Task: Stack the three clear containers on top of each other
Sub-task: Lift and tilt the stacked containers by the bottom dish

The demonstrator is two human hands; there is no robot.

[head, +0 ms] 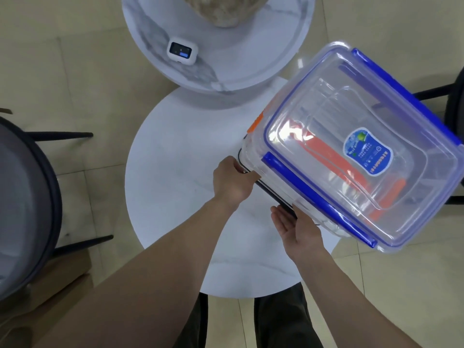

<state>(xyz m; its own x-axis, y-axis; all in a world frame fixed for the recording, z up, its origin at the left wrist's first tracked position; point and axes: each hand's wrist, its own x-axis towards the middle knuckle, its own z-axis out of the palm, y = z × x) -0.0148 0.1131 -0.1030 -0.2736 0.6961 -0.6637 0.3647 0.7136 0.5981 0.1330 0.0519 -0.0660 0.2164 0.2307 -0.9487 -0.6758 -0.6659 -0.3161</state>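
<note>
A stack of clear containers stands at the right edge of a white round table (175, 172). On top is a clear container with blue clips (351, 126) and a blue label. Under it shows a clear container with orange clips (254, 123), its orange parts visible through the top one. At the bottom a clear container with a dark rim (270, 189) shows only as an edge. My left hand (232, 180) grips the bottom container's near-left corner. My right hand (298, 227) lies flat, fingers together, against the stack's near side.
A higher marble round table (226, 69) stands behind, with a small white device (182, 50) and a beige vase (223, 8) on it. A dark chair (27, 197) is at the left, another chair's legs (431, 92) at the right. My legs show below the table.
</note>
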